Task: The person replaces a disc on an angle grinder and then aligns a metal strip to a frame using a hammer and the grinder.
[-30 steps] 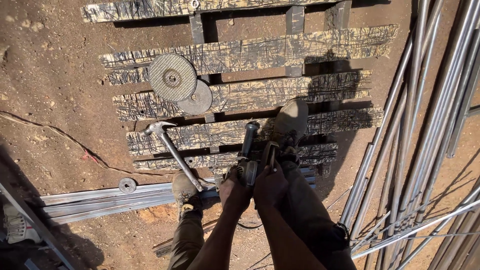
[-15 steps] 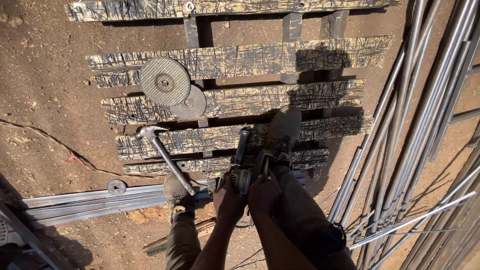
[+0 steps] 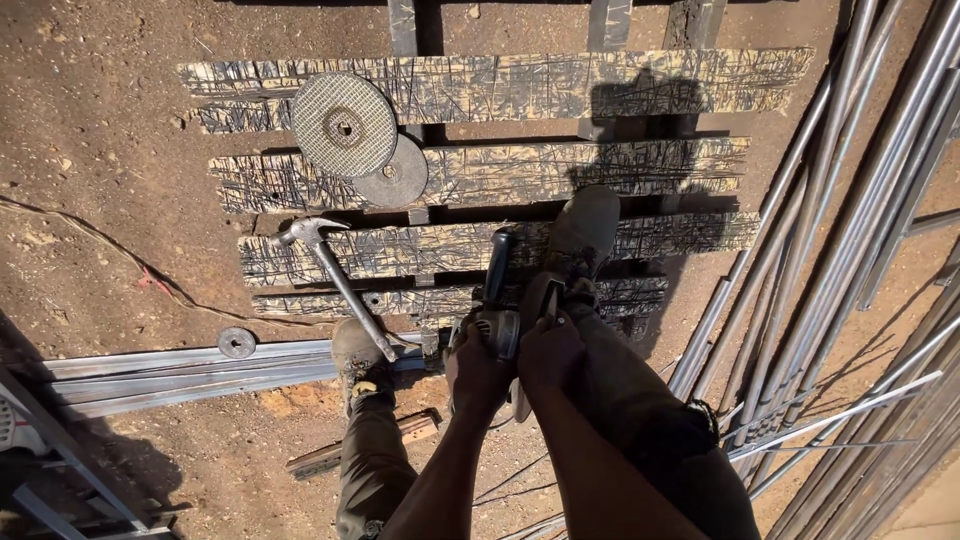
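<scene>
Head view:
Left hand [image 3: 478,368]: my fingers are wrapped around the angle grinder [image 3: 497,300] body.
Right hand [image 3: 549,350]: clenched on a tool beside the grinder head.
Grinder: under both hands, handle pointing away over the scarred pallet [image 3: 480,180].
Hammer [image 3: 335,277]: just left of my left hand.

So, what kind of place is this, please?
Probably an outdoor metalworking yard: bare dirt ground, long metal tubes piled at the right, cutting discs and a hammer on a scarred wooden pallet.
</scene>
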